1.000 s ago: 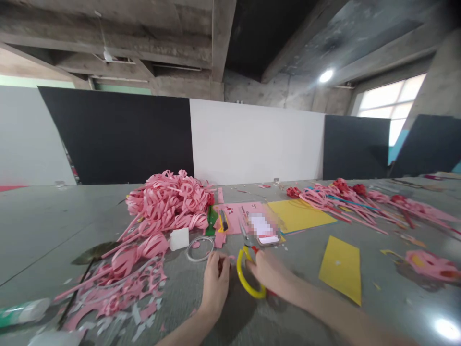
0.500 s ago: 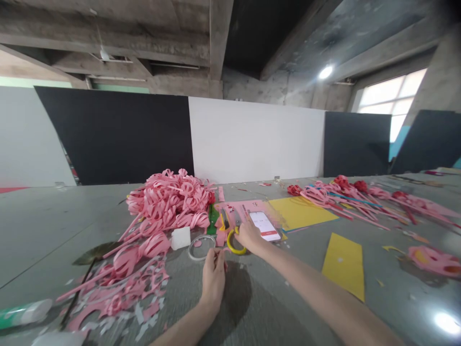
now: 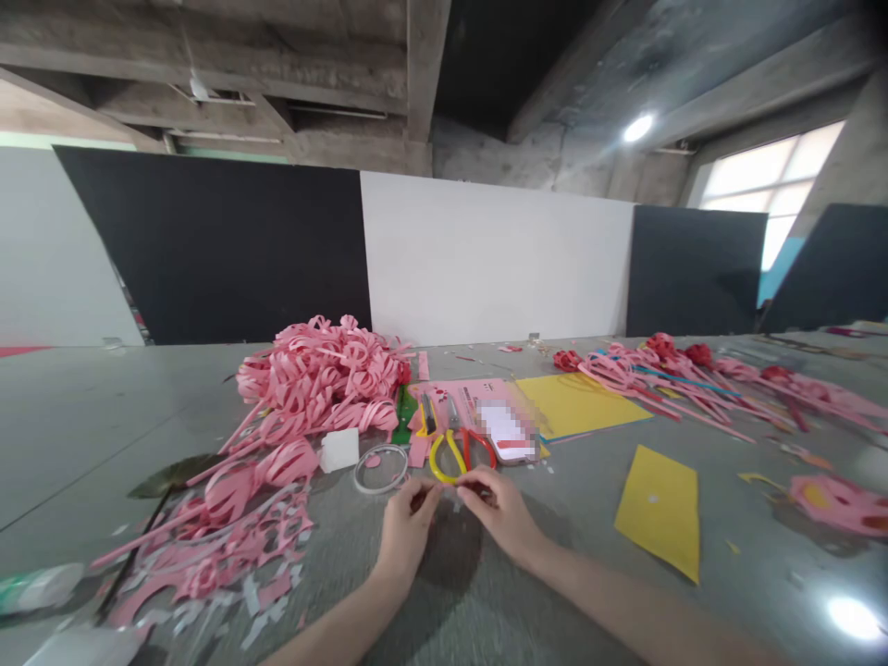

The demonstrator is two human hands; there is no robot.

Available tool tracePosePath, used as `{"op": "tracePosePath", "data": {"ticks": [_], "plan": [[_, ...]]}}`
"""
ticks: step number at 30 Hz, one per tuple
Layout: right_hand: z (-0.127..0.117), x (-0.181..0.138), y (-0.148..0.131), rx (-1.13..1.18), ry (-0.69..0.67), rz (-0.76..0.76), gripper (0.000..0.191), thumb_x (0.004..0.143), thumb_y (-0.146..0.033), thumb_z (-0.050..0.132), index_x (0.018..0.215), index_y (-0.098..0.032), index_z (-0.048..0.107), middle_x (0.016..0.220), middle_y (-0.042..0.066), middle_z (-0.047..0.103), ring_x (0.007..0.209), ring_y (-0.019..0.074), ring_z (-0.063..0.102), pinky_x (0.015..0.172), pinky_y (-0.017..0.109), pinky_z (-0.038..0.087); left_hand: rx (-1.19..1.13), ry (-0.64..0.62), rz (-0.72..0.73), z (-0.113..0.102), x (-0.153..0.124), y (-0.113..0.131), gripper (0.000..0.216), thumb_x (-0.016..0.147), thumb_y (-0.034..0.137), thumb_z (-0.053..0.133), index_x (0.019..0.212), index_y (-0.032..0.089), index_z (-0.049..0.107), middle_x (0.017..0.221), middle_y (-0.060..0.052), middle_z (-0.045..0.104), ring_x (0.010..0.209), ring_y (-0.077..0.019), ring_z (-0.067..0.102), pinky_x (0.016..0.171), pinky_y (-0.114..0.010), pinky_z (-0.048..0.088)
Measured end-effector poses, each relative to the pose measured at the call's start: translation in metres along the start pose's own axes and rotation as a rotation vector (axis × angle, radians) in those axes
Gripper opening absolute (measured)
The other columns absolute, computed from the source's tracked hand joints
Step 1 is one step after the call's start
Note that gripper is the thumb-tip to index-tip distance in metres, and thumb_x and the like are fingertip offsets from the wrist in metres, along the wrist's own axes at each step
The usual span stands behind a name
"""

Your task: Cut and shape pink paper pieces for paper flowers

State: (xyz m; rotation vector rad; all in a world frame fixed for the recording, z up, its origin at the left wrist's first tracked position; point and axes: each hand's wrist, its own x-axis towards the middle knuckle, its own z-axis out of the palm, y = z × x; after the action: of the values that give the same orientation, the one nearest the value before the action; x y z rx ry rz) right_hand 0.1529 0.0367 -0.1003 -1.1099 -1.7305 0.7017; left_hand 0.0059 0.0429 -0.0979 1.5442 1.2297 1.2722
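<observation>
My left hand (image 3: 407, 525) is closed in a pinch, low over the grey table just in front of the scissors (image 3: 442, 462). Facing it, my right hand (image 3: 505, 520) also pinches, its fingertips close to the left ones. Whatever lies between the fingers is too small to make out. The scissors have one yellow and one red handle, which point toward me. Beyond them are a yellow utility knife (image 3: 426, 416) and a phone (image 3: 510, 433), both on a pink sheet (image 3: 450, 393). To the left of my left hand lies a silvery ring (image 3: 356, 474).
A heap of pink paper strips (image 3: 319, 375) and paper scraps (image 3: 208, 564) cover the left side. White block (image 3: 339, 450), glue bottle (image 3: 42, 589) and green strip (image 3: 403, 416) lie there too. Rightward are yellow sheets (image 3: 659, 509), pink-red paper flowers (image 3: 659, 370) and a pink cutout (image 3: 839, 504).
My right hand has drawn back from the scissors and phone to meet my left hand in a pinch. The red scissor handle now shows. The view has tilted slightly.
</observation>
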Motion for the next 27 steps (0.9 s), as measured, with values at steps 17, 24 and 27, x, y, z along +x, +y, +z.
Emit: {"op": "tracePosePath", "data": {"ticks": [17, 24, 27], "plan": [[-0.0033, 0.0016, -0.0012, -0.099, 0.021, -0.024, 0.009, 0.069, -0.012, 0.056, 0.061, -0.015, 0.058, 0.06, -0.001, 0.057, 0.056, 0.0092, 0.05, 0.054, 0.019, 0.037, 0.023, -0.122, -0.032, 0.0039, -0.0035, 0.0022, 0.029, 0.072, 0.041, 0.05, 0.069, 0.013, 0.056, 0.052, 0.004, 0.046, 0.046, -0.0088, 0.039, 0.044, -0.019, 0.027], [-0.0057, 0.0004, -0.0026, -0.086, 0.032, -0.024, 0.01, 0.067, -0.021, 0.063, 0.059, -0.016, 0.059, 0.057, -0.002, 0.056, 0.054, 0.0093, 0.049, 0.054, 0.019, 0.037, 0.049, -0.159, -0.021, 0.0038, -0.0014, 0.0008, 0.025, 0.072, 0.036, 0.05, 0.069, 0.013, 0.057, 0.056, 0.002, 0.049, 0.047, -0.0093, 0.041, 0.046, -0.02, 0.03], [-0.0073, 0.0013, -0.004, -0.032, 0.015, -0.004, 0.013, 0.067, -0.027, 0.063, 0.061, -0.016, 0.061, 0.058, -0.001, 0.058, 0.056, 0.0099, 0.051, 0.055, 0.019, 0.038, 0.039, -0.151, -0.029, 0.0038, -0.0004, 0.0013, 0.026, 0.072, 0.037, 0.05, 0.069, 0.013, 0.058, 0.054, 0.003, 0.048, 0.045, -0.009, 0.041, 0.045, -0.02, 0.029]]}}
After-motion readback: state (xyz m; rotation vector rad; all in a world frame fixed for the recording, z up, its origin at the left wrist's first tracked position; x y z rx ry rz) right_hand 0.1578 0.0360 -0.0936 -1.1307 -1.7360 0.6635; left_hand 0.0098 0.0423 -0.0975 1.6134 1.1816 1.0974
